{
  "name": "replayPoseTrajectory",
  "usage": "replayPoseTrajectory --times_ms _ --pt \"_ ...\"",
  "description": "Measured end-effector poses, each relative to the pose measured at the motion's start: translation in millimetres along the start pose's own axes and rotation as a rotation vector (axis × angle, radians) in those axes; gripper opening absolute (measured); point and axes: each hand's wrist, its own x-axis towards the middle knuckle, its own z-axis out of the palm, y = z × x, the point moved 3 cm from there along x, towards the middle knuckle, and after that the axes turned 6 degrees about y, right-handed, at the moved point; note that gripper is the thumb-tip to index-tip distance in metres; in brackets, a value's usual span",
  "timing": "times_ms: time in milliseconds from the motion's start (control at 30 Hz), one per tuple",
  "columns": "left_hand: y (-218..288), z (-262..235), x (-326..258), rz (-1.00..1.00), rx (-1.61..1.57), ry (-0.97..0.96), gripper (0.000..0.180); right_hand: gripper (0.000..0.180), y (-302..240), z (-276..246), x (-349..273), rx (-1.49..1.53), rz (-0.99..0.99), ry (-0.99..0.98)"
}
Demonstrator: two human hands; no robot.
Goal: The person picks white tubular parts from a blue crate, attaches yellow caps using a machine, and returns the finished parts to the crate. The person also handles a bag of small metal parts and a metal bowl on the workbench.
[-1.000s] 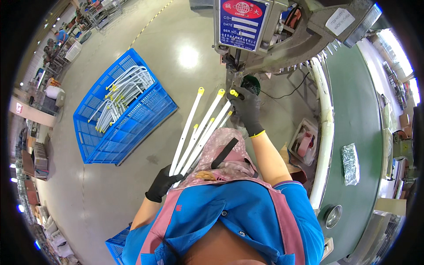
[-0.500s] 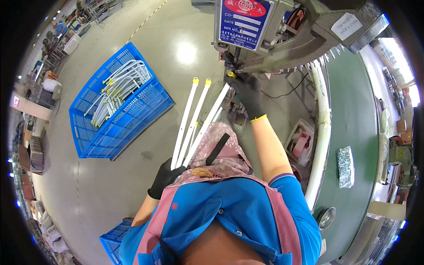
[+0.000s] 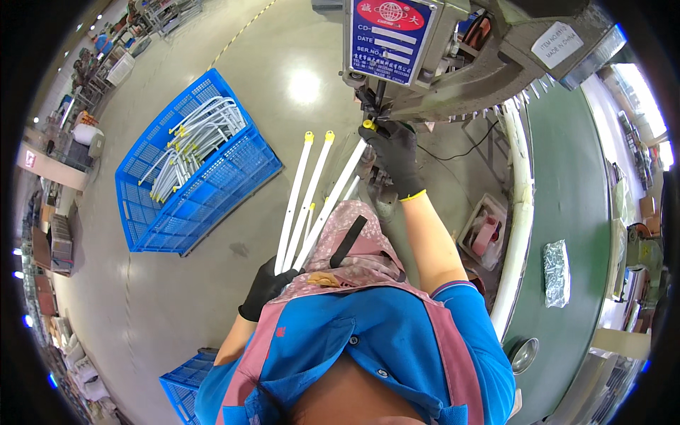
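Observation:
My left hand, in a black glove, is closed around the lower parts of several white metal tubes with yellow end fittings, in front of my apron. One of these, a longer white tube, slants up to the machine. Its yellow end fitting sits right under the machine's dark vertical tool. My right hand, also black-gloved, is closed on the tube's upper end beside that fitting. The fingertips are partly hidden, and whether the tool touches the fitting cannot be made out.
A grey machine with a curved arm stands ahead. To the left, a blue crate holds bent white tubes; another blue crate is at lower left. On the green table at right lies a clear bag of small metal parts.
The tubes' free yellow ends have shifted slightly down and left. The yellow end at the machine sits slightly lower in the picture, and both hands keep their grip.

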Motion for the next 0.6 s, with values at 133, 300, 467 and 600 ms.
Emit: replayPoseTrajectory --times_ms 133,300,467,600 --pt "6 3 -3 0.022 0.093 0.029 0.046 0.031 -4 -1 0 -0.068 -0.093 -0.010" --pt "6 5 -2 0.030 0.053 0.018 0.047 0.024 -7 11 13 -0.512 -0.611 -0.164" --pt "5 4 -4 -0.029 0.023 -0.010 0.047 0.023 28 33 26 -0.058 -0.015 -0.224" --pt "16 -8 -11 -0.110 -0.149 -0.085 0.046 0.023 42 39 21 0.388 0.214 -0.242"
